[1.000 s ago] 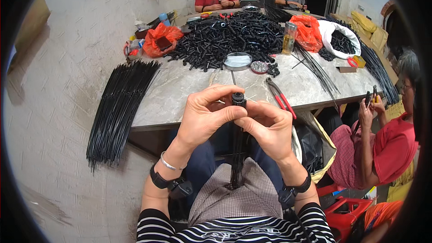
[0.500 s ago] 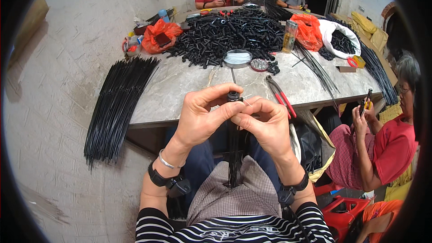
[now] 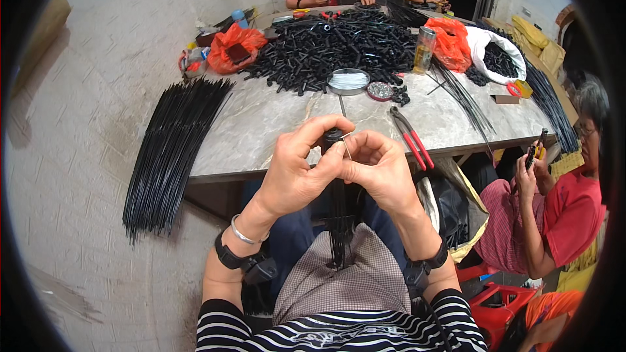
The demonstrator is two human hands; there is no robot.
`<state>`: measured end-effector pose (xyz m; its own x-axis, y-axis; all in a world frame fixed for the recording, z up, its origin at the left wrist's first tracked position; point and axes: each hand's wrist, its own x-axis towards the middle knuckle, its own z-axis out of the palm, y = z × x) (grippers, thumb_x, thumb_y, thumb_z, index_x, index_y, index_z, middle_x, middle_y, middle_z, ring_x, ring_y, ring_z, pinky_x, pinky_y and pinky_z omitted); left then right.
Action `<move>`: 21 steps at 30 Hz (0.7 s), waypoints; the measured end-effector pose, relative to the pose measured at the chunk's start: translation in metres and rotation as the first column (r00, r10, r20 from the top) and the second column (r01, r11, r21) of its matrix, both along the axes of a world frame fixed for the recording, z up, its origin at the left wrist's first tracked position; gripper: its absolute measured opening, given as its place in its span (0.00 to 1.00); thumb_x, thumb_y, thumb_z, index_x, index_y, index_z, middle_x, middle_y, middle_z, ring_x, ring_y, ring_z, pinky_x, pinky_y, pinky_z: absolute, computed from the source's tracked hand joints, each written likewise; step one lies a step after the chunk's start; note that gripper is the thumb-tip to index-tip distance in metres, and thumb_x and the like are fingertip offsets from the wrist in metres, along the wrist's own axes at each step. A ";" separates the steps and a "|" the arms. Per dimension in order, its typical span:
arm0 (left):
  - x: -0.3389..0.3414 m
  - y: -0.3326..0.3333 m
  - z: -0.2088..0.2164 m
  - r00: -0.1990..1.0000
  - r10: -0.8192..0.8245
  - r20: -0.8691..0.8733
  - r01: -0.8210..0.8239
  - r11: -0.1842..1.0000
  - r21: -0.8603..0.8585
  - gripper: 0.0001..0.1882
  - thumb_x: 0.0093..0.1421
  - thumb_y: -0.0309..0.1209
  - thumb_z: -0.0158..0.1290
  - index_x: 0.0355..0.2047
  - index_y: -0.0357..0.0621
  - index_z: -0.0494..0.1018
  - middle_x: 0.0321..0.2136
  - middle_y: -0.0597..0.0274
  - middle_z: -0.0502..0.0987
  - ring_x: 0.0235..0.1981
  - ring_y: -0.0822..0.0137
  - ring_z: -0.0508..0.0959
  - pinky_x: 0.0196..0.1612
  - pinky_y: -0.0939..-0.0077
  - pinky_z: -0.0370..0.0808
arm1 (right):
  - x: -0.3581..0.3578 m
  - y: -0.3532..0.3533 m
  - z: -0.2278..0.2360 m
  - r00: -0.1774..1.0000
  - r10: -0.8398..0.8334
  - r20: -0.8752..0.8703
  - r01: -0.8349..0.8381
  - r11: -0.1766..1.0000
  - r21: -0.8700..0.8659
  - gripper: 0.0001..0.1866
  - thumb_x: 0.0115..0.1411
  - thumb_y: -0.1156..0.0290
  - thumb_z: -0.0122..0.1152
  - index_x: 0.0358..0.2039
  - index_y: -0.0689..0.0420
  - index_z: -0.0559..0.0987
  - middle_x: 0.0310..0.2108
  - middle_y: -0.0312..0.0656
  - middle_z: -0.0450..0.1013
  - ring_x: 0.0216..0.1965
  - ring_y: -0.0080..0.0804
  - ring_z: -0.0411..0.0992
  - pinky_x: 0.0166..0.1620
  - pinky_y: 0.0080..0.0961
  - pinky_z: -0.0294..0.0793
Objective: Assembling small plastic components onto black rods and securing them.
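Head view: we see the left hand (image 3: 297, 168) with its grip clamped on a black cylindrical part (image 3: 333, 135), held before the near edge of the table (image 3: 244, 137), dark rods (image 3: 338, 221) below it. The right hand's (image 3: 383, 171) grip is pinched together on a thin pale pin (image 3: 347, 148) beside that part. Red-handled pliers (image 3: 413, 140) lie to the right, a heap of black parts (image 3: 332, 49) beyond
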<state>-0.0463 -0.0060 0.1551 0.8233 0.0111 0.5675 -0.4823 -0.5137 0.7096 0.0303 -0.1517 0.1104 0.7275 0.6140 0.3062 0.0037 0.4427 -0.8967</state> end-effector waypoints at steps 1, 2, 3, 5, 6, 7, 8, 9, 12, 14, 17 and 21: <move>0.000 0.001 -0.002 1.000 0.004 0.000 -0.004 1.000 0.000 0.12 0.61 0.21 0.49 0.45 0.32 0.73 0.32 0.62 0.77 0.31 0.77 0.76 0.36 0.84 0.75 | -0.002 0.002 0.001 1.000 0.017 0.000 -0.017 1.000 0.016 0.06 0.52 0.78 0.70 0.29 0.63 0.79 0.29 0.33 0.76 0.30 0.15 0.71 0.34 0.15 0.73; 0.001 0.004 -0.005 0.999 -0.037 0.003 0.037 0.998 -0.046 0.14 0.61 0.22 0.50 0.48 0.32 0.71 0.32 0.61 0.77 0.32 0.76 0.77 0.36 0.84 0.75 | -0.004 0.004 0.001 0.999 0.034 0.000 -0.034 0.999 0.033 0.07 0.53 0.77 0.69 0.31 0.65 0.80 0.28 0.33 0.76 0.30 0.14 0.71 0.33 0.14 0.72; 0.003 0.006 -0.010 0.997 -0.078 0.006 0.079 0.993 -0.092 0.16 0.62 0.24 0.51 0.50 0.32 0.70 0.33 0.60 0.78 0.34 0.75 0.77 0.37 0.83 0.75 | -0.005 0.002 -0.002 0.999 0.037 -0.001 -0.037 0.999 0.031 0.07 0.53 0.77 0.69 0.31 0.65 0.80 0.28 0.33 0.76 0.30 0.14 0.71 0.33 0.14 0.72; 0.005 0.006 -0.018 0.989 -0.147 0.010 0.144 0.948 -0.285 0.19 0.63 0.27 0.52 0.53 0.32 0.68 0.34 0.59 0.78 0.35 0.74 0.77 0.39 0.83 0.75 | -0.006 -0.003 -0.010 0.992 0.129 0.014 -0.126 0.984 -0.129 0.08 0.55 0.76 0.68 0.34 0.66 0.81 0.26 0.30 0.75 0.29 0.12 0.69 0.33 0.13 0.71; 0.006 0.005 -0.022 0.975 -0.221 0.029 0.209 0.861 -0.464 0.23 0.63 0.30 0.54 0.56 0.32 0.66 0.35 0.58 0.78 0.37 0.73 0.78 0.41 0.82 0.75 | -0.008 -0.003 -0.011 0.992 0.127 0.014 -0.124 0.984 -0.131 0.08 0.55 0.76 0.68 0.34 0.66 0.81 0.26 0.30 0.75 0.29 0.12 0.69 0.33 0.13 0.71; 0.009 0.008 -0.024 0.967 -0.254 -0.008 0.223 0.862 -0.454 0.31 0.64 0.40 0.52 0.60 0.31 0.61 0.38 0.55 0.78 0.41 0.70 0.78 0.46 0.78 0.74 | -0.009 -0.003 -0.013 0.993 0.040 0.112 -0.019 0.983 -0.183 0.08 0.55 0.75 0.67 0.34 0.66 0.82 0.24 0.30 0.75 0.28 0.11 0.68 0.31 0.13 0.70; 0.011 0.008 -0.026 0.966 -0.257 -0.007 0.226 0.861 -0.456 0.31 0.64 0.40 0.52 0.60 0.31 0.61 0.38 0.55 0.78 0.41 0.70 0.78 0.46 0.78 0.74 | -0.010 -0.002 -0.014 0.976 -0.041 0.213 0.090 0.971 -0.224 0.07 0.56 0.75 0.67 0.33 0.66 0.82 0.23 0.29 0.75 0.26 0.10 0.67 0.30 0.14 0.69; 0.013 0.008 -0.025 0.932 -0.361 -0.026 0.287 0.782 -0.553 0.31 0.65 0.43 0.50 0.60 0.30 0.61 0.37 0.55 0.78 0.42 0.68 0.78 0.48 0.74 0.74 | -0.010 0.003 -0.015 0.952 -0.114 0.283 0.163 0.974 -0.156 0.06 0.56 0.74 0.66 0.31 0.64 0.83 0.19 0.29 0.74 0.24 0.10 0.65 0.26 0.17 0.67; 0.022 0.005 -0.013 0.904 -0.427 -0.013 0.337 0.732 -0.592 0.34 0.66 0.49 0.45 0.58 0.28 0.61 0.31 0.61 0.76 0.39 0.67 0.77 0.52 0.65 0.72 | -0.017 0.013 -0.001 0.927 -0.240 0.287 0.244 0.969 0.023 0.08 0.55 0.72 0.67 0.31 0.64 0.83 0.18 0.34 0.74 0.21 0.13 0.67 0.23 0.20 0.65; 0.026 0.005 -0.009 0.905 -0.401 0.142 0.407 0.719 -0.564 0.32 0.66 0.48 0.46 0.56 0.29 0.63 0.24 0.68 0.69 0.31 0.71 0.74 0.52 0.64 0.71 | -0.016 0.003 0.020 0.865 -0.227 0.448 0.317 0.939 -0.136 0.08 0.54 0.72 0.68 0.31 0.64 0.83 0.19 0.36 0.75 0.21 0.17 0.69 0.25 0.19 0.68; 0.026 0.008 -0.008 0.926 -0.305 0.220 0.372 0.653 -0.660 0.31 0.66 0.47 0.46 0.57 0.30 0.62 0.22 0.72 0.63 0.21 0.79 0.63 0.30 0.78 0.67 | -0.006 -0.009 0.030 0.691 -0.300 0.657 0.492 0.862 -0.124 0.16 0.50 0.74 0.70 0.39 0.65 0.79 0.28 0.43 0.76 0.26 0.27 0.74 0.30 0.22 0.75; 0.019 -0.002 -0.028 0.955 -0.207 0.211 0.293 0.760 -0.580 0.33 0.67 0.47 0.46 0.61 0.31 0.59 0.20 0.72 0.63 0.19 0.83 0.60 0.21 0.85 0.58 | -0.017 -0.019 0.043 0.554 -0.306 0.774 0.500 0.866 -0.015 0.29 0.48 0.72 0.73 0.50 0.63 0.73 0.41 0.45 0.72 0.34 0.33 0.75 0.33 0.25 0.77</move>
<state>-0.0272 -0.0078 0.1270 0.7670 0.1875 0.6136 -0.6396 0.1469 0.7546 0.0136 -0.1704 0.1536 0.5058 0.4299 0.7479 0.8205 0.0279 -0.5709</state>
